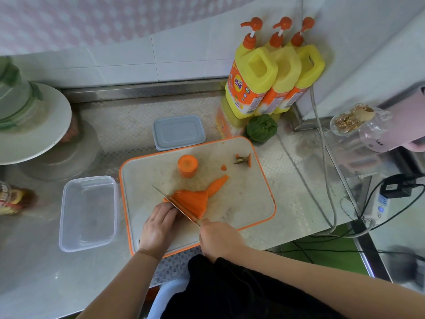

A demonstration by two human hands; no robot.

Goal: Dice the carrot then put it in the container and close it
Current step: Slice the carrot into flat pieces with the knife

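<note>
Two bare forearms reach up from the bottom of the frame over dark clothing (241, 293) toward an orange-rimmed cutting board (253, 203) at centre. At lower centre the right hand (219, 239) has its fingers curled round the handle of a knife (177, 207), whose thin blade runs diagonally up and to the left across a fanned stack of carrot slices (192, 202). Just left of the blade the left hand (159, 223) lies knuckles up, fingertips pressed against the near end of the slices — whether the fingers curl round the carrot or only press on it cannot be told.

A tapered carrot tip (218, 184) touches the far side of the stack. Further up the board stands a thick carrot chunk (188, 165) on its cut end, with a small carrot scrap (223, 167) to its right and the trimmed stalk end (244, 159) near the board's upper right corner.

Left of the board, just beside its rim, sits a clear rectangular container (88, 212), open and holding nothing. Its grey lid (179, 132) lies flat on the steel counter (110, 125) just above the board's top edge. Three yellow pump bottles (273, 72) with orange tops stand against the tiled wall at upper right — a green leafy vegetable (261, 127) rests at their foot.
</note>
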